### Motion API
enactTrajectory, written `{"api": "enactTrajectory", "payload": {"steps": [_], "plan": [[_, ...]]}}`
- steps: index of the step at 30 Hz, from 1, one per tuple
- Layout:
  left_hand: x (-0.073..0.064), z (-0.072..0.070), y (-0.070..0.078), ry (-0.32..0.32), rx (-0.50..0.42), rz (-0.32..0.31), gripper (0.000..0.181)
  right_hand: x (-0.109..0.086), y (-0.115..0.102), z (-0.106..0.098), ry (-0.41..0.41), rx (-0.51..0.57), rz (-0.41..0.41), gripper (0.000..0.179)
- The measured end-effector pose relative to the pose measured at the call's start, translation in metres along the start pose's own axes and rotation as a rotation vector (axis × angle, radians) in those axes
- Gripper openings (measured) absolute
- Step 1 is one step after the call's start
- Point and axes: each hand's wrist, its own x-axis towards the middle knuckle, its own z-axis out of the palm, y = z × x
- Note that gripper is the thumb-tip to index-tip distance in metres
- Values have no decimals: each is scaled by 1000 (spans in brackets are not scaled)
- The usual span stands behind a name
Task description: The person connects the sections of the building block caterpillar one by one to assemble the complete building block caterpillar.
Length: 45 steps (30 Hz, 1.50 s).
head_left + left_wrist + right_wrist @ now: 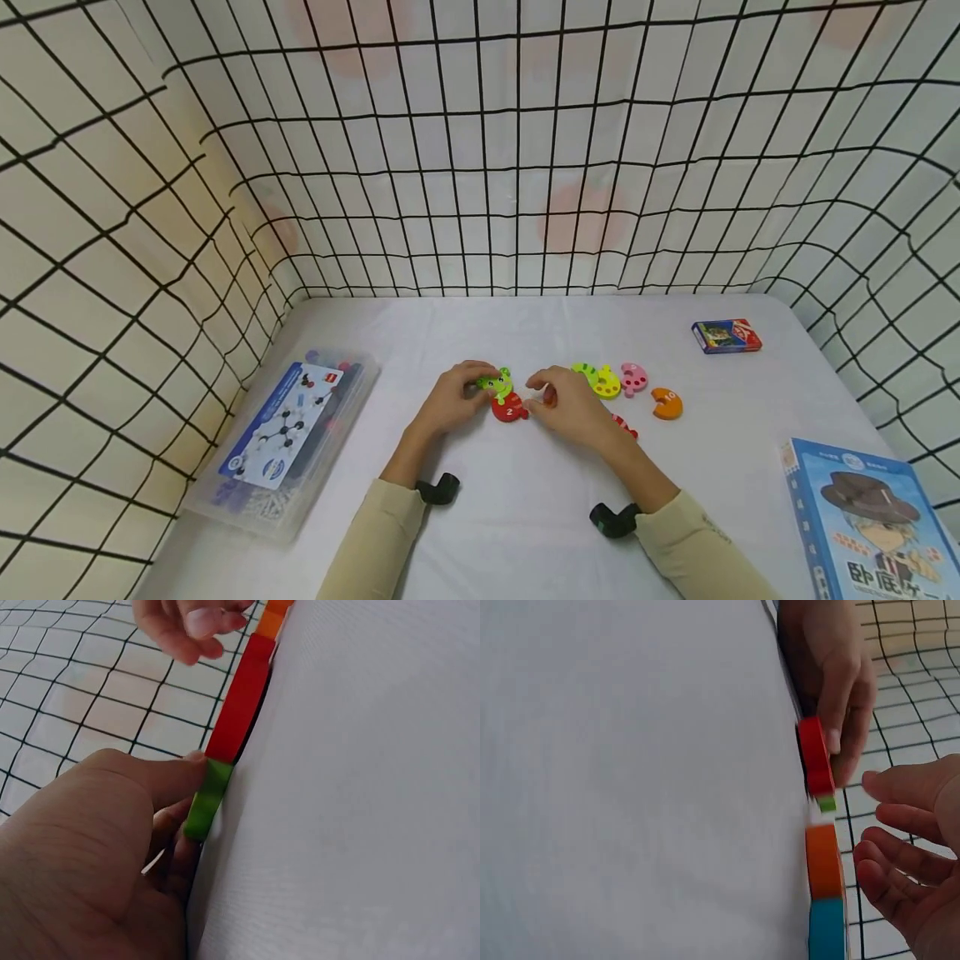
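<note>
My left hand [457, 395] pinches a green head-shaped puzzle piece [500, 383] with a face on it, flat on the white table. Against its lower side lies a red puzzle piece [508, 408] marked 2; the left wrist view shows the green edge [210, 799] touching the red edge [241, 701]. Just right of them hovers my right hand [573, 407], its fingers loosely bent with nothing between them. In the right wrist view an orange piece [824, 861] and a teal piece [826, 928] stand beside that hand; from the head view the hand mostly hides them.
Beyond the right hand lie green, yellow [607, 382] and pink [633, 378] pieces, an orange piece [667, 404] and a striped red piece [624, 426]. A plastic case [300, 500] is at left, a small box [726, 336] far right, a blue box [862, 517] near right. Black netting [480, 171] surrounds the table.
</note>
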Motion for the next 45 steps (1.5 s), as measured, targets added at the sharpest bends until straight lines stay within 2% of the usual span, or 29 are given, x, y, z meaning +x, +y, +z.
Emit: {"api": "enactTrajectory", "payload": {"steps": [7, 14, 20, 29, 38, 45], "plan": [[0, -3, -2, -1, 12, 4, 29, -8, 17, -16, -28, -42, 37, 30], [0, -4, -1, 0, 15, -1, 28, -17, 27, -24, -116, -100, 68, 41], [-1, -4, -1, -52, 57, 5, 44, -19, 29, -26, -165, -190, 29, 50], [-3, -5, 1, -109, 72, 4, 53, -18, 22, -16, -213, -216, -37, 46], [-6, -9, 4, -161, 74, 51, 70, -22, 13, -11, -214, -189, -32, 50], [-6, -9, 2, -107, 73, 37, 70, -20, 12, -8, -166, -158, -26, 48]]}}
